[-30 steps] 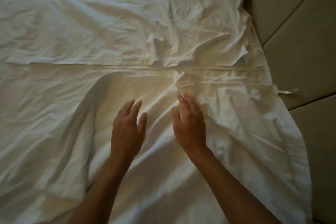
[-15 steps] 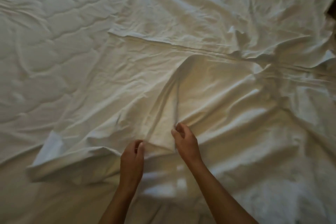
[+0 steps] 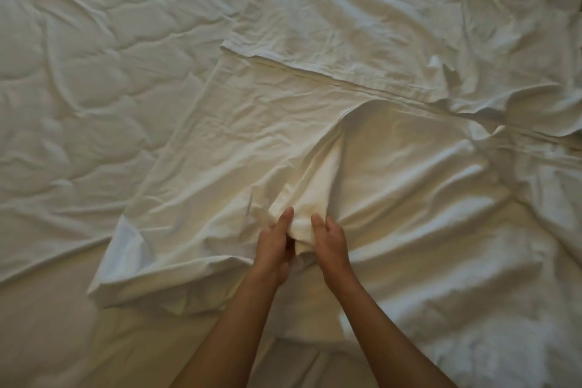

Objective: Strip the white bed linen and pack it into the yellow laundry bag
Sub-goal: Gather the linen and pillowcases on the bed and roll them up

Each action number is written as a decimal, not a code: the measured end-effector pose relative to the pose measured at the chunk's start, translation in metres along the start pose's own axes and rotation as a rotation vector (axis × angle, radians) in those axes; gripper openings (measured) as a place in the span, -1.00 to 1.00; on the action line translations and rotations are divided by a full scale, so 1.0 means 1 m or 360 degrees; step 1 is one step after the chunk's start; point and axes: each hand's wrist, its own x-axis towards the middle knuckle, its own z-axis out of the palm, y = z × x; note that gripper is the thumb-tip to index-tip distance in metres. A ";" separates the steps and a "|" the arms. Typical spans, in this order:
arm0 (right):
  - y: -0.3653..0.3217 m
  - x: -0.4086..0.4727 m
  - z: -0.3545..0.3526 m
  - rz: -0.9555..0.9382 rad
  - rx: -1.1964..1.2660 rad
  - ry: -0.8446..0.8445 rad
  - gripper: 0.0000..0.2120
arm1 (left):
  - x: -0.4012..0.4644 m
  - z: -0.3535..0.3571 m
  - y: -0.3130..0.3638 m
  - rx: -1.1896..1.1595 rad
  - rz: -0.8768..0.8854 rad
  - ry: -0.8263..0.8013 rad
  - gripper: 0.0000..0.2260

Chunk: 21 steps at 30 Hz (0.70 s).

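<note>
On bed, near edge: white sheet bunched between left hand and right hand, both pinching fold; ridge runs away from hands; bulk lies right

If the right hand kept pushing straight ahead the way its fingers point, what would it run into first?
Probably the raised fold of the white sheet that the right hand is gripping; beyond it, only flatter sheet, though depth is unclear.

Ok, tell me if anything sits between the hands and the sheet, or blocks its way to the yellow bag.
Nothing sits between them: the left hand and right hand already grip a bunched fold of the sheet directly. The yellow bag is not in view, so the way to it cannot be judged. The rest of the sheet lies spread on the quilted mattress.
</note>
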 end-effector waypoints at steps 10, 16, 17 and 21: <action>-0.096 0.045 0.039 -0.0467 -0.0189 -0.0264 -0.68 | 0.028 0.006 0.158 0.0502 0.0955 0.0142 -0.80; -0.181 0.108 0.091 -0.0992 -0.0626 -0.0082 -0.56 | 0.077 0.013 0.263 0.0723 0.1197 0.0020 -0.92; -0.195 0.119 0.101 -0.1067 -0.0707 -0.0068 -0.54 | 0.085 0.014 0.278 0.0756 0.1224 -0.0005 -0.92; -0.244 0.162 0.135 -0.1172 -0.0900 -0.0111 -0.56 | 0.112 0.020 0.323 0.0833 0.1244 -0.0228 -0.89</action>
